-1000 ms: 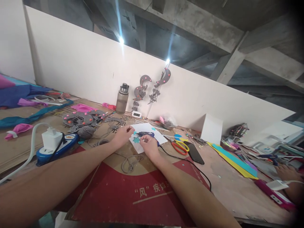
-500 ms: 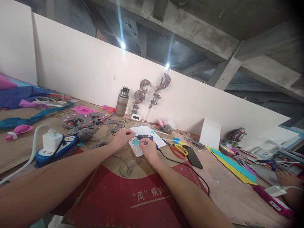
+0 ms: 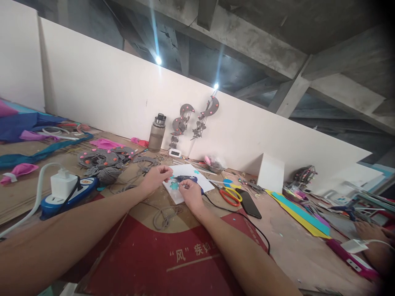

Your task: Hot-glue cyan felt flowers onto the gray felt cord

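My left hand [image 3: 158, 177] is closed in a pinch at the left edge of a white board [image 3: 178, 199]; whatever its fingertips hold is too small to make out. Over the board, the fingers of my right hand [image 3: 191, 194] are also pinched together, their contents hidden. A teal flower-shaped cutout [image 3: 174, 186] lies just left of the right fingertips, and another teal cutout [image 3: 196, 172] is near the board's far corner. Between and behind my hands rests a dark blue glue gun [image 3: 191, 179] on the board. Its black cord [image 3: 234, 210] trails off to the right.
Scissors [image 3: 231, 197] and a black phone [image 3: 249, 203] lie right of the board. Left are grey yarn [image 3: 108, 175] and a blue power strip [image 3: 83, 187]. A bottle [image 3: 156, 135] stands behind. Another person's hand [image 3: 370, 231] is at far right.
The view has shifted slightly. Both my hands stay pinched near the board, with only small finger movements.
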Motion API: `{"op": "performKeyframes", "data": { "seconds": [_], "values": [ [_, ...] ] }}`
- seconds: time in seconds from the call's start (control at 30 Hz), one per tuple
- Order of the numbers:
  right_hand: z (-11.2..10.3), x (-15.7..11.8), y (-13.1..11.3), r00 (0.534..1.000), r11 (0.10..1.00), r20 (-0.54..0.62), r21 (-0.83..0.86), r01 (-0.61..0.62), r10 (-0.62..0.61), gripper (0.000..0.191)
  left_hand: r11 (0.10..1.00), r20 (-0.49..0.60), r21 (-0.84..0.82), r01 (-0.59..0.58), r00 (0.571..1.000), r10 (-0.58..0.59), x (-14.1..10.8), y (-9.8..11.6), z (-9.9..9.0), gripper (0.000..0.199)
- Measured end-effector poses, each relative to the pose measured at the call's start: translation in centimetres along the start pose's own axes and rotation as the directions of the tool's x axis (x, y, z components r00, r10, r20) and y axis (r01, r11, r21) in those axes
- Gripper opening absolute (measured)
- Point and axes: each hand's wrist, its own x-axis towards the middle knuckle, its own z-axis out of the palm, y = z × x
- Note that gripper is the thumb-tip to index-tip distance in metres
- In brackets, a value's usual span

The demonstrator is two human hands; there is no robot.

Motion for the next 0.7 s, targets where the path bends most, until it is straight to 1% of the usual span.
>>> {"op": "performKeyframes", "data": {
  "seconds": [0.13, 0.23, 0.33, 0.53, 0.63, 0.7],
  "values": [
    [0.07, 0.03, 0.11, 1.0, 1.0, -0.005, -0.009, 0.005, -0.005, 0.015, 1.0, 0.009, 0.003, 0.008, 1.0, -0.008, -0.09, -0.01, 0.13, 0.02],
    [0.05, 0.02, 0.08, 1.0, 1.0, -0.009, -0.016, 0.018, -0.018, 0.015, 0.999, 0.041, 0.033, 0.025, 0.999, -0.026, -0.19, 0.14, 0.21, 0.014],
    [-0.04, -0.03, -0.04, 1.0, 0.999, -0.011, -0.027, 0.021, -0.021, 0.016, 0.998, 0.052, 0.069, 0.016, 0.998, -0.02, -0.11, 0.09, 0.2, 0.01],
    [-0.02, 0.04, 0.08, 1.0, 0.999, -0.013, -0.043, 0.012, -0.013, 0.016, 0.99, 0.03, 0.141, -0.007, 1.0, 0.003, 0.17, -0.27, 0.18, 0.009],
    [0.08, 0.14, 0.26, 1.0, 0.999, -0.016, -0.046, 0.013, -0.014, 0.016, 0.993, 0.012, 0.118, -0.002, 1.0, 0.0, 0.01, -0.17, 0.2, 0.009],
    [0.09, 0.16, 0.28, 1.0, 0.999, -0.015, -0.05, 0.018, -0.019, 0.015, 0.996, 0.01, 0.091, 0.002, 1.0, -0.002, -0.13, -0.07, 0.15, 0.014]
  ]
}}
